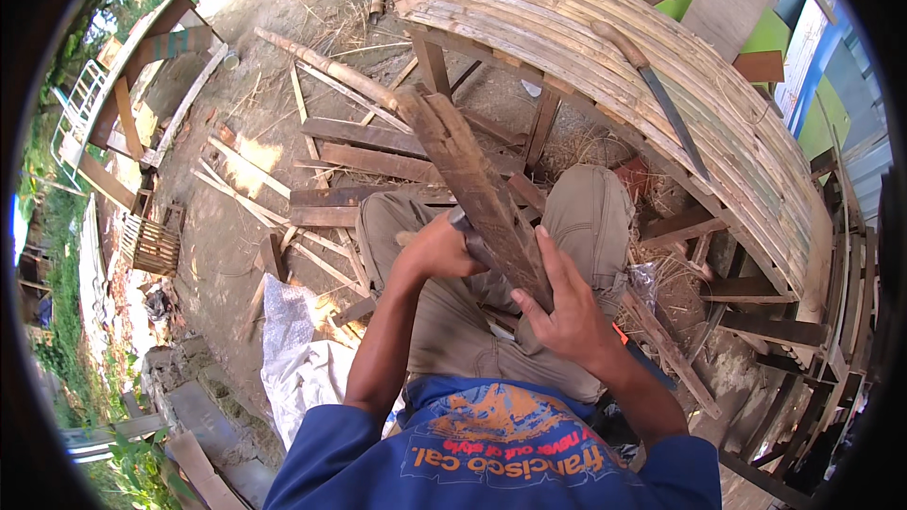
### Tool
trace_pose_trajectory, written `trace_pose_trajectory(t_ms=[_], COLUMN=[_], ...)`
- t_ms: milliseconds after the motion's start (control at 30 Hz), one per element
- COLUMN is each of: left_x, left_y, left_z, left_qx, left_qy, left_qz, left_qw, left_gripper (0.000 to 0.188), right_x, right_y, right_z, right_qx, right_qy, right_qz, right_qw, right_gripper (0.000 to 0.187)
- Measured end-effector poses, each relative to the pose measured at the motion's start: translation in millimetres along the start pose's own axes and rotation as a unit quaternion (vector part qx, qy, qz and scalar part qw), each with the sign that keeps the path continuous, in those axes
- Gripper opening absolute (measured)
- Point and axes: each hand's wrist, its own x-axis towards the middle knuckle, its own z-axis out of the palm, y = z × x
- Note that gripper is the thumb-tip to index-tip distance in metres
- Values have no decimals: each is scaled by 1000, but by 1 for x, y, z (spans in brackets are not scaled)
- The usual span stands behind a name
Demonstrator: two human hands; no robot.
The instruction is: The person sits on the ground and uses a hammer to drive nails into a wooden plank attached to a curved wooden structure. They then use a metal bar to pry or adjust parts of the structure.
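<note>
A thick, weathered brown wooden beam (472,184) slants across my lap, its far end pointing up and left between my knees. My right hand (570,314) grips the beam near its lower end, fingers along the right edge and thumb across the end. On the beam's left side, my left hand (439,247) is closed around what looks like a hammer (460,219). The tool's dark metal head rests against or very near the wood; most of its handle is hidden by the hand.
To the right stands a slatted bamboo bench (567,14) with a long wooden-handled knife (661,99) on it. Several loose planks (373,162) lie on the dirt ahead. White plastic sheeting (307,373) is by my left side, a slatted crate (149,244) farther left.
</note>
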Motion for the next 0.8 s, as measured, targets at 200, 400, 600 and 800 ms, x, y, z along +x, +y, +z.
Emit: trace_pose_trajectory(t_ms=[200,400,600,800], left_x=[-4,-4,-5,-12], left_y=[10,-10,3,7], left_z=[0,5,1,11], left_qx=[-67,-45,-95,-21], left_qy=[-36,13,-40,18], left_qz=[-143,4,-245,-17], left_qw=[987,999,964,999], left_gripper=[55,62,70,71], right_x=[17,12,25,11], right_y=[-32,-18,-32,-2], right_z=[-18,-1,-15,2], right_qx=[295,73,256,64], right_qy=[142,-88,109,-39], right_qz=[111,94,115,73], right_qw=[938,989,954,995], right_gripper=[85,80,78,80])
